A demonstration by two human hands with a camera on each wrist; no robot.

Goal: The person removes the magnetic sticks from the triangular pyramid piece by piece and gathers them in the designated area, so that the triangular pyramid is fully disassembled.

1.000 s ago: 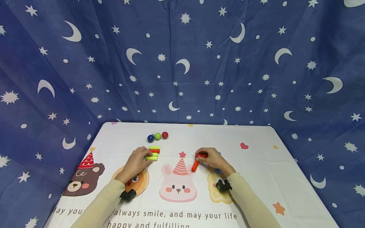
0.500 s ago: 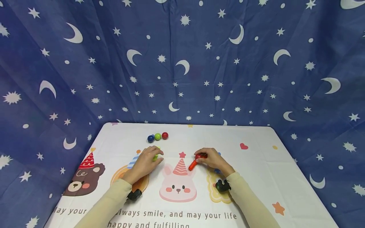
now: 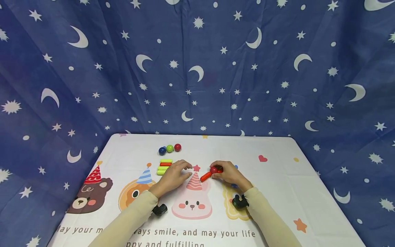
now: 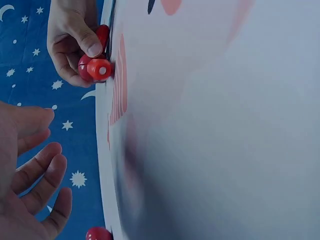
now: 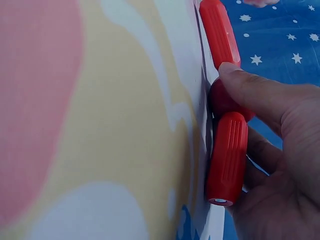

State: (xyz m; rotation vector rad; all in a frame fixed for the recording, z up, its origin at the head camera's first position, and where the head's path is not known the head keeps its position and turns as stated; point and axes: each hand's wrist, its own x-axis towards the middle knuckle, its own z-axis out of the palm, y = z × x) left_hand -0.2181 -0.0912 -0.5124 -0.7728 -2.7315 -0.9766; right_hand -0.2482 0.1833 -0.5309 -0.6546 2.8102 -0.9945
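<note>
My right hand [image 3: 230, 174] pinches a dark red ball [image 5: 224, 97] between thumb and fingers, close over the table. Two red ribbed rods stick out from that ball. One rod [image 3: 205, 176] points toward my left hand; the other rod [image 5: 227, 160] lies alongside the palm in the right wrist view and shows a shiny round end. My left hand [image 3: 175, 174] holds nothing, its fingers spread and slightly bent, a short way left of the near rod. In the left wrist view the left fingers [image 4: 42, 170] face the right hand and the joined red pieces.
Beside my left hand lies a row of short rods, yellow-green rods [image 3: 162, 172] and a red rod [image 3: 166, 164]. Behind them sit a blue ball [image 3: 162, 151], a green ball [image 3: 169, 148] and a red ball [image 3: 177, 147]. A star-patterned curtain [image 3: 197, 85] hangs behind the printed table [image 3: 277, 192].
My left hand has moved right, away from the row of rods and toward my right hand, uncovering them. The rod in my right hand has swung round to point further left.
</note>
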